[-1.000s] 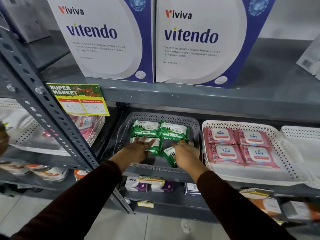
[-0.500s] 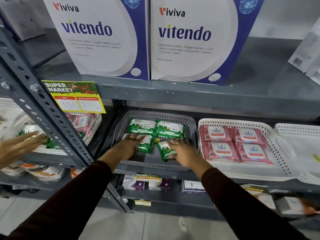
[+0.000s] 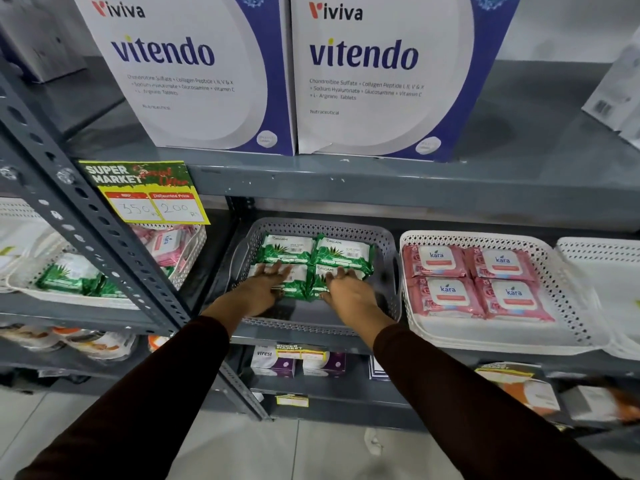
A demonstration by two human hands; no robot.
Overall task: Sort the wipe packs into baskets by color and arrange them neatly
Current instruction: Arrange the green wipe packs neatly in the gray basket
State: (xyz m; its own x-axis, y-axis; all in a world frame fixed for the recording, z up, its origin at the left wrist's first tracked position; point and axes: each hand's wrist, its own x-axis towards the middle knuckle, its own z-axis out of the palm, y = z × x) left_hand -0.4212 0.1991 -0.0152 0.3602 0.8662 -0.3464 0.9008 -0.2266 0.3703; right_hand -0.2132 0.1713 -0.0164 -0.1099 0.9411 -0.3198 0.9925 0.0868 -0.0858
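A grey basket (image 3: pixel 391 244) on the middle shelf holds green wipe packs in two rows. The two back packs (image 3: pixel 287 249) lie flat side by side. My left hand (image 3: pixel 258 289) rests flat on the front left green pack (image 3: pixel 296 284). My right hand (image 3: pixel 349 294) lies flat on the front right green pack (image 3: pixel 320 280), fingers spread. A white basket (image 3: pixel 568 306) to the right holds several pink wipe packs (image 3: pixel 471 282) in a tidy grid. Left of the post, another white basket (image 3: pixel 187 268) holds mixed green packs (image 3: pixel 69 275) and pink packs (image 3: pixel 166 244).
A slanted grey shelf post (image 3: pixel 104 258) with a yellow price sign (image 3: pixel 145 192) stands between the left basket and the grey one. Two large Vitendo boxes (image 3: pixel 363 74) stand on the shelf above. Another white basket (image 3: pixel 602 258) sits far right. Small boxes (image 3: pixel 273 363) fill the shelf below.
The two front green packs, tilted before, now lie flat against the back row under my palms. A hand seen at the far left half a second ago is gone.
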